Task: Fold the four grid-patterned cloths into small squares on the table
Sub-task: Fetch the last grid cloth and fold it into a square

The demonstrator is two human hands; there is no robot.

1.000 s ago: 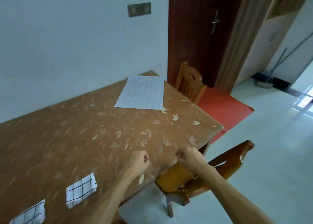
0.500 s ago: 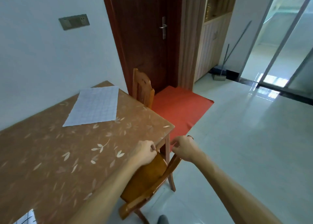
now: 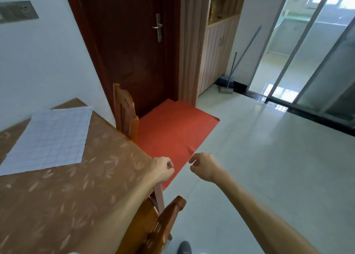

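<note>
One pale grid-patterned cloth (image 3: 48, 138) lies spread flat on the far part of the brown leaf-patterned table (image 3: 63, 192). My left hand (image 3: 162, 168) hovers over the table's right corner, fingers curled into a loose fist with nothing in it. My right hand (image 3: 203, 168) is level with it, past the table edge above the floor, also curled and holding nothing. Both hands are well to the right of the cloth. No folded cloths are in view.
A wooden chair (image 3: 159, 225) stands at the table's near right edge, another chair (image 3: 124, 109) at the far end. A red mat (image 3: 172, 132) lies before a dark door (image 3: 134, 42). Pale tiled floor (image 3: 269, 167) stretches right. My shoe (image 3: 184, 247) shows below.
The view has swung right and forward along the table. The two small folded cloths at the lower left have left the frame. Both hands stay curled and now hang beyond the table corner.
</note>
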